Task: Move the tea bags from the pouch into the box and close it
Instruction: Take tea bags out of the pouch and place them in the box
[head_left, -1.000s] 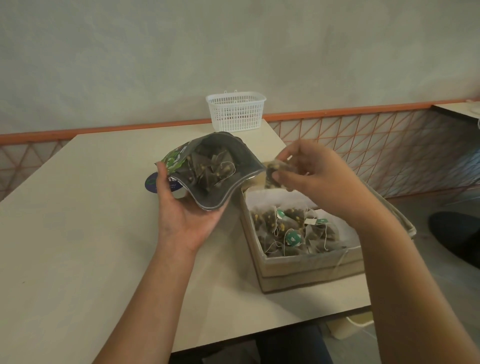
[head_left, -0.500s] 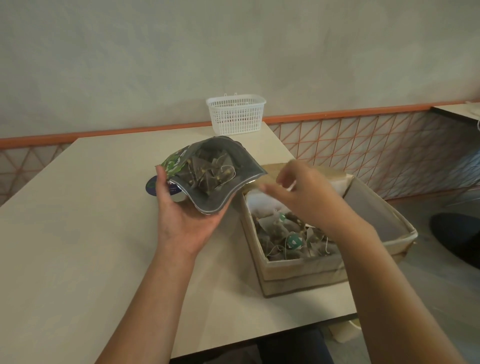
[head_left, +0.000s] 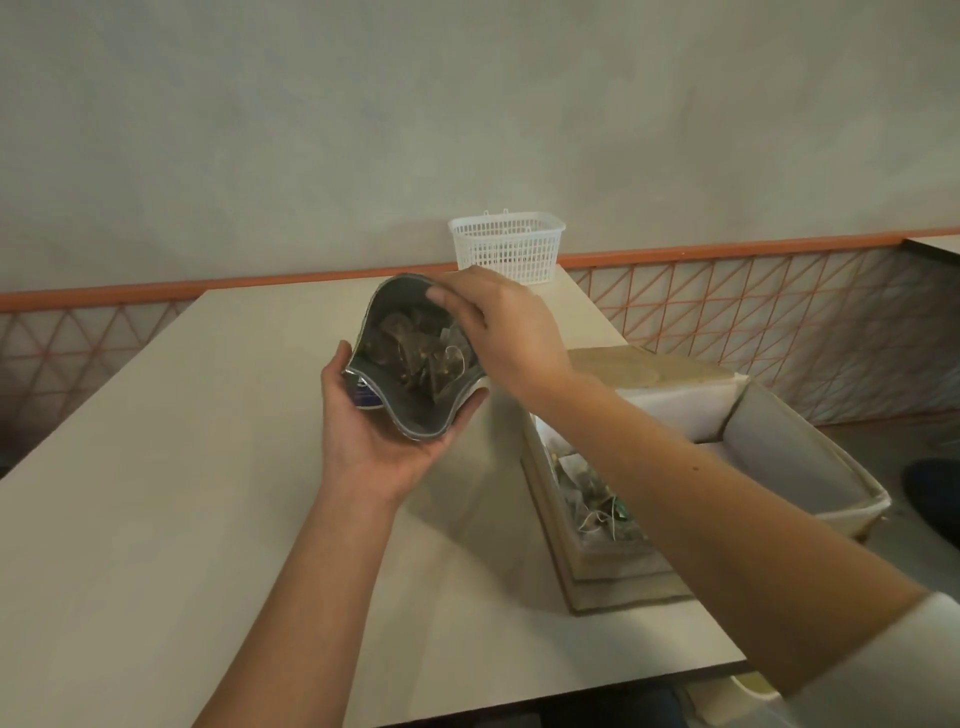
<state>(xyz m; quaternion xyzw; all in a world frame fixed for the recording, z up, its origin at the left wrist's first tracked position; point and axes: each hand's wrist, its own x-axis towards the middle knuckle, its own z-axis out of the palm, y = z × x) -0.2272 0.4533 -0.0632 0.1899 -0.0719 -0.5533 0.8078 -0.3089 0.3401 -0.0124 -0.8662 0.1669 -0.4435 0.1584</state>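
My left hand (head_left: 374, 441) grips a silver-lined pouch (head_left: 415, 415) from below and holds it above the table, mouth open toward me. Several tea bags (head_left: 410, 348) lie inside it. My right hand (head_left: 509, 332) reaches into the pouch mouth from the right, thumb at the upper rim. Its fingertips are hidden inside, so whether they pinch a bag does not show. To the right stands the open cardboard box (head_left: 545, 499) with several tea bags (head_left: 587, 488) in it, partly covered by my right forearm. Its lid (head_left: 795, 457) is folded back to the right.
The beige table (head_left: 208, 467) ends just right of the box and at the near edge. A white plastic basket (head_left: 506, 254) stands at the far edge by the wall. An orange lattice railing runs along the right.
My right hand let go of a tea bag over the box, then swung left and up into the pouch mouth. My left hand raised and tilted the pouch a little.
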